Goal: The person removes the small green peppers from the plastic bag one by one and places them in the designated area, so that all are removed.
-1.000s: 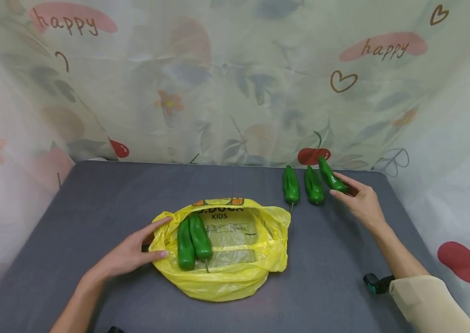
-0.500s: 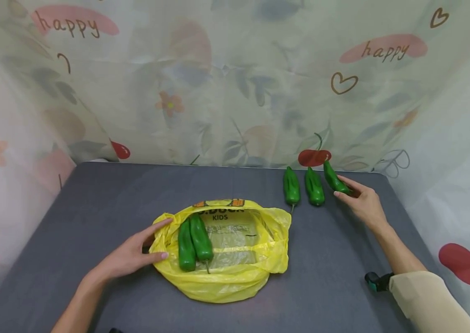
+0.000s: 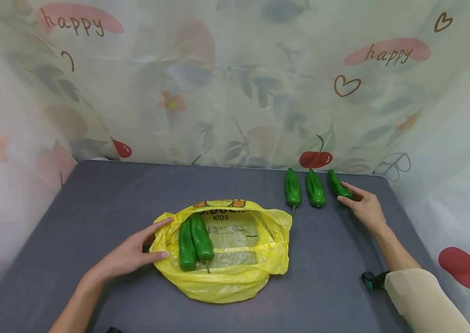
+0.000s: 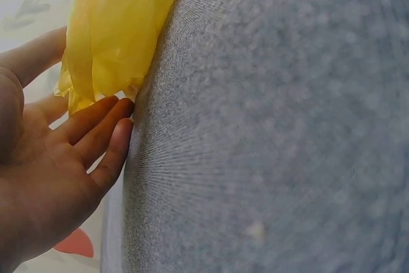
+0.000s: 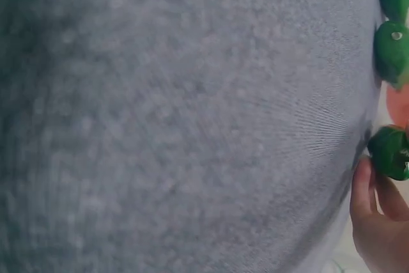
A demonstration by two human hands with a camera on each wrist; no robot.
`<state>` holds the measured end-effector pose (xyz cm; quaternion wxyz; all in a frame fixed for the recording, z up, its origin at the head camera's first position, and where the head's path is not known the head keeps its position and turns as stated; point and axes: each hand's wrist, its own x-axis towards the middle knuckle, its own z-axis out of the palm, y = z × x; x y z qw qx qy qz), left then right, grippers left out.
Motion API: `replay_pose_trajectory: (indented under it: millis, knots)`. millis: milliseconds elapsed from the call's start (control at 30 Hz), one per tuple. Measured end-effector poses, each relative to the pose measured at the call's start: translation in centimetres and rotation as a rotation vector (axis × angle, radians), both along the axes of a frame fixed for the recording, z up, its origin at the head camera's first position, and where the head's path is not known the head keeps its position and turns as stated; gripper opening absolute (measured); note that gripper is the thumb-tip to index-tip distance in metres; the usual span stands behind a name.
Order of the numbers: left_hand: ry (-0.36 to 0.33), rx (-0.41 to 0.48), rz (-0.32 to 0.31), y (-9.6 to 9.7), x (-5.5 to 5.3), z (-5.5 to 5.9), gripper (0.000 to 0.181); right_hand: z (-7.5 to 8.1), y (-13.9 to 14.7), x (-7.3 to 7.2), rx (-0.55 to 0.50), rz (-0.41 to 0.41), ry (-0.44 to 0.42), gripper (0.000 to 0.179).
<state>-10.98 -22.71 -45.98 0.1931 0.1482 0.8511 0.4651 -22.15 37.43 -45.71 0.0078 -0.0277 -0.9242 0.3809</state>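
Observation:
At the far right of the table, my right hand [image 3: 365, 206] pinches a long green pepper [image 3: 336, 184] between thumb and fingers. In the right wrist view the pepper's blunt end [image 5: 388, 153] shows above the fingertips, low at the table surface. Two more green peppers, a middle one [image 3: 315, 188] and a left one [image 3: 292, 187], lie in a row beside it. My left hand [image 3: 132, 249] rests at the left side of a yellow plastic bag [image 3: 222, 289], thumb and index finger spread along its rim. Inside the bag's wide mouth lie a left pepper [image 3: 186, 245] and a right pepper [image 3: 202, 238].
The dark grey table [image 3: 114, 194] ends at a printed curtain [image 3: 226, 115] right behind the row of peppers. Dark straps with small devices, one a wrist camera [image 3: 374, 280], sit at the wrists. The right arm has a beige sleeve [image 3: 426, 296].
My right hand has brought its pepper down and a little to the right, widening the gap to the middle pepper. The left hand and the bag stay in place.

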Motion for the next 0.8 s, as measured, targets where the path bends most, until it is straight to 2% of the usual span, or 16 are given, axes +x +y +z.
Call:
replay_pose_trajectory:
  millis: [567, 800]
  knots:
    - [0.006, 0.001, -0.016, 0.05, 0.38, 0.67, 0.077, -0.73, -0.62, -0.12, 0.036, -0.025, 0.006, 0.058]
    - [0.004, 0.010, -0.018, 0.00, 0.25, 0.42, 0.077, -0.78, -0.73, 0.01, 0.028, -0.026, 0.022, 0.059]
